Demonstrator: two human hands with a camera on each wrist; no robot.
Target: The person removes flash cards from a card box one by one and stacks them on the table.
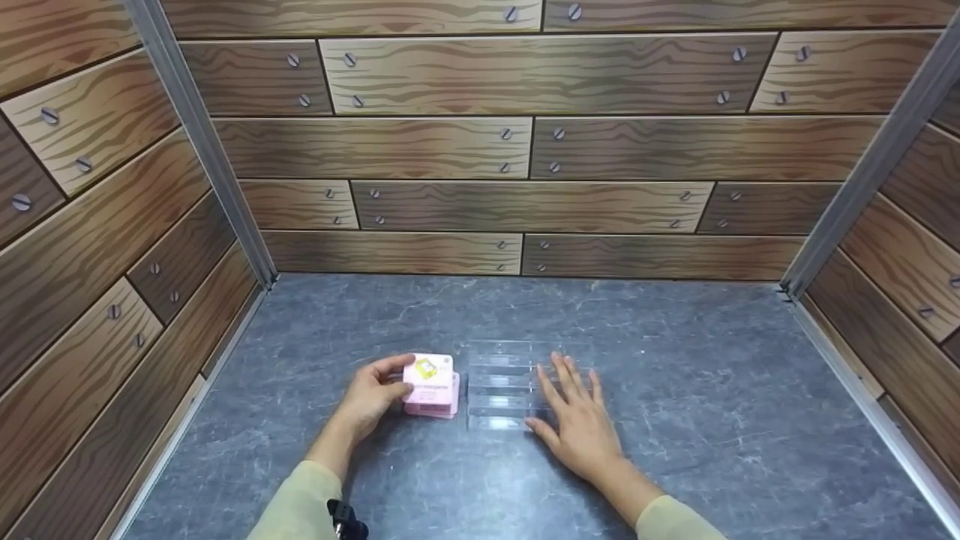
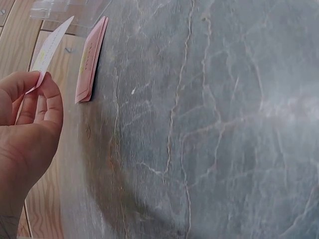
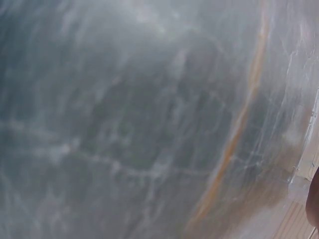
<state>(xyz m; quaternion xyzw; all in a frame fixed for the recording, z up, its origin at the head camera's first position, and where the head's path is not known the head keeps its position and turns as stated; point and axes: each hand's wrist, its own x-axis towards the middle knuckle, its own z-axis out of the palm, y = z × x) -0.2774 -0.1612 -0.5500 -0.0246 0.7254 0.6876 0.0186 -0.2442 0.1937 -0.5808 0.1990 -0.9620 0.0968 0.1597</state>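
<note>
My left hand (image 1: 369, 399) pinches a thin white-and-pink printed card (image 1: 429, 379) by its left edge, between thumb and fingers. In the left wrist view the card (image 2: 52, 50) is lifted and tilted above a pink stack of cards (image 2: 92, 59) lying on the table. That stack (image 1: 435, 411) is mostly covered by the held card in the head view. To its right lies a clear plastic compartment box (image 1: 498, 391). My right hand (image 1: 585, 429) rests at the box's right part with fingers spread and straight. Only a sliver of a finger (image 3: 313, 204) shows in the right wrist view.
The grey marble-patterned tabletop (image 1: 697, 420) stretches around the hands. Wood-patterned panels (image 1: 435, 150) stand behind it and at both sides, with metal corner posts (image 1: 202, 142) between them.
</note>
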